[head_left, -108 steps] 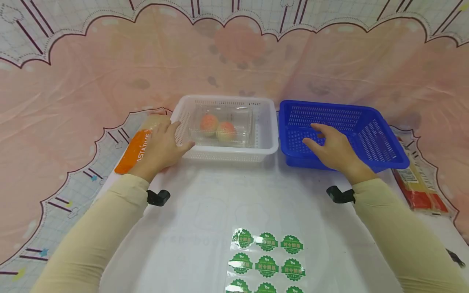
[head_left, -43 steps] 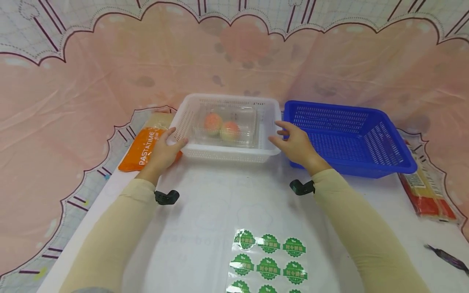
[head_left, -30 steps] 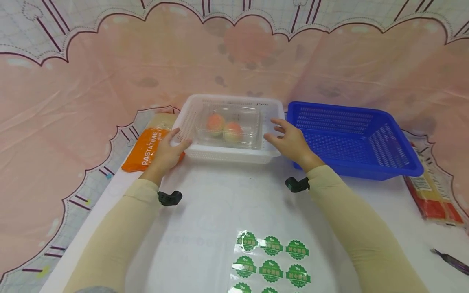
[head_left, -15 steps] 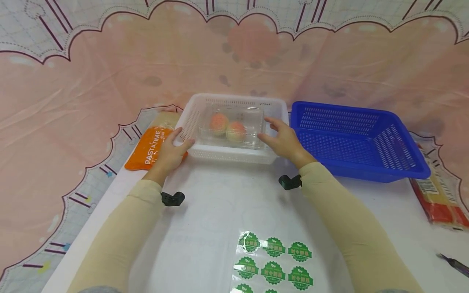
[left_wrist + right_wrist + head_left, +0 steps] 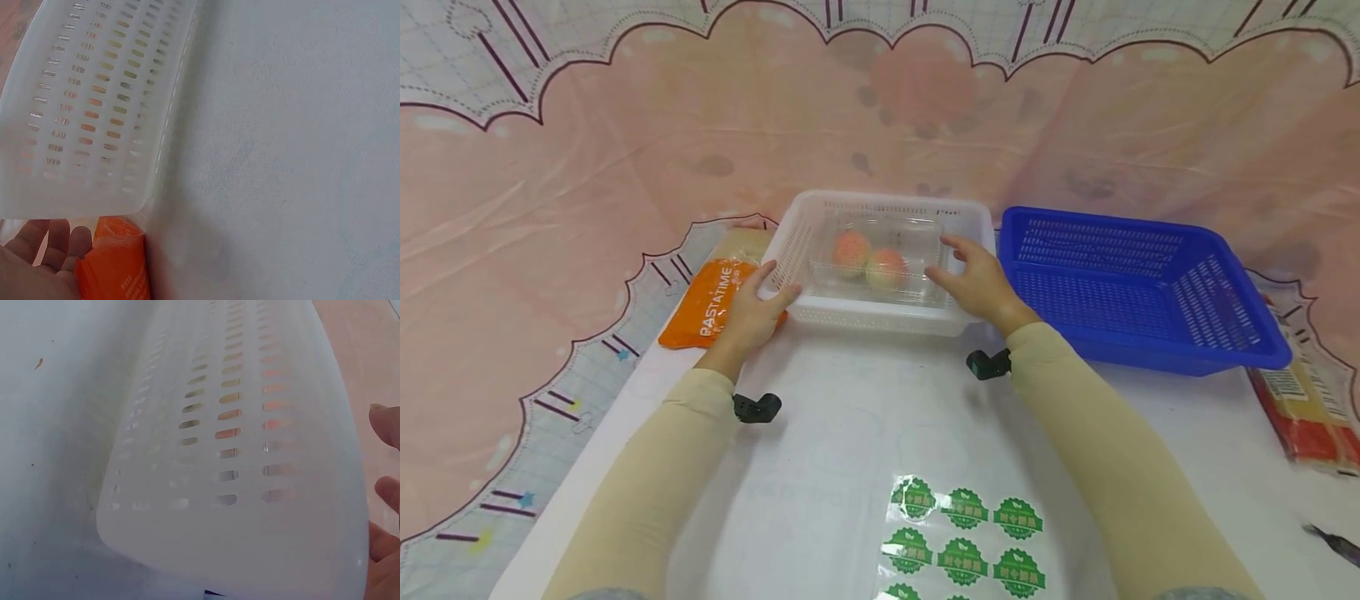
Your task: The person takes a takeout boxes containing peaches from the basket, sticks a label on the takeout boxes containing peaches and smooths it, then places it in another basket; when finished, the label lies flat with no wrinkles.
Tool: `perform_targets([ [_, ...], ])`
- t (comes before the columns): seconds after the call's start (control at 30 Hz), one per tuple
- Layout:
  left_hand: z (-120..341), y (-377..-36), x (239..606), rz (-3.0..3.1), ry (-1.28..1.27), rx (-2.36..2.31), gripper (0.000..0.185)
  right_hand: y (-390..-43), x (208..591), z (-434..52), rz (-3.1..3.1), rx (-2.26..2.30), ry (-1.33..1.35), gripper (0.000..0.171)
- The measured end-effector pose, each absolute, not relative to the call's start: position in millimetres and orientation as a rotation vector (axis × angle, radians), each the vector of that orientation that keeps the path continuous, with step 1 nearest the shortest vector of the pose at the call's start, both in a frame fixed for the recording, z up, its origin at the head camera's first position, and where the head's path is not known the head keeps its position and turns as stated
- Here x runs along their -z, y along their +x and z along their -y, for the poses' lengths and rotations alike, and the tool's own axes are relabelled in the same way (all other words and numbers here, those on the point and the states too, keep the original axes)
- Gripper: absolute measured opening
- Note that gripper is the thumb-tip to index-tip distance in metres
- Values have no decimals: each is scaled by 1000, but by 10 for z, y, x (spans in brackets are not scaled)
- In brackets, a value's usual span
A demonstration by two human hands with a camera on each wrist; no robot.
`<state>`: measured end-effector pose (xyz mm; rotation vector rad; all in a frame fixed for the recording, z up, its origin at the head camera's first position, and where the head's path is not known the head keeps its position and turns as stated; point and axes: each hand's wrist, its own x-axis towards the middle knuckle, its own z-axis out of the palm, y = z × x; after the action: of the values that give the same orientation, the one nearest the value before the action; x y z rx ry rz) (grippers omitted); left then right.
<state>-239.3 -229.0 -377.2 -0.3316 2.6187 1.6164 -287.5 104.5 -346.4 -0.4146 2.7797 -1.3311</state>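
Note:
A white perforated basket (image 5: 880, 317) stands on the table and holds a clear plastic clamshell box (image 5: 917, 242) with two red-and-yellow round fruits (image 5: 852, 250) in it. My left hand (image 5: 752, 312) is at the basket's left end, thumb near the front corner and fingers loosely bent beside the wall; whether it touches the basket cannot be told. Over the basket's right side hovers my right hand (image 5: 981, 283), its thumb and fingers spread apart close to the box's right edge, with nothing held between them. Through the slots in the left wrist view, the fruit colours show.
Right of the white basket sits a blue basket (image 5: 1135, 287). An orange pasta bag (image 5: 703, 308) lies under my left hand. Further right are a red-and-yellow packet (image 5: 1307, 417) and a dark pointed tool (image 5: 1333, 543). A sticker sheet (image 5: 962, 550) with green labels lies in front.
My right hand has moved left from above the blue basket to the white basket, near the clear box. My left hand stays by the white basket's left end. The view has shifted slightly.

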Motion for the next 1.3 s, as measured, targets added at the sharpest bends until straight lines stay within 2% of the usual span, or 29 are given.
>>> perform_targets([
  [1.1,2284,-2386,3781,-2601,-366,-1621,79,-3126,3510,-905,-2771,1172,-396,68],
  [1.3,2284,-2384,3775,-2592,-375,-1630,85,-3137,3525,-865,-2753,1160,-384,67],
])
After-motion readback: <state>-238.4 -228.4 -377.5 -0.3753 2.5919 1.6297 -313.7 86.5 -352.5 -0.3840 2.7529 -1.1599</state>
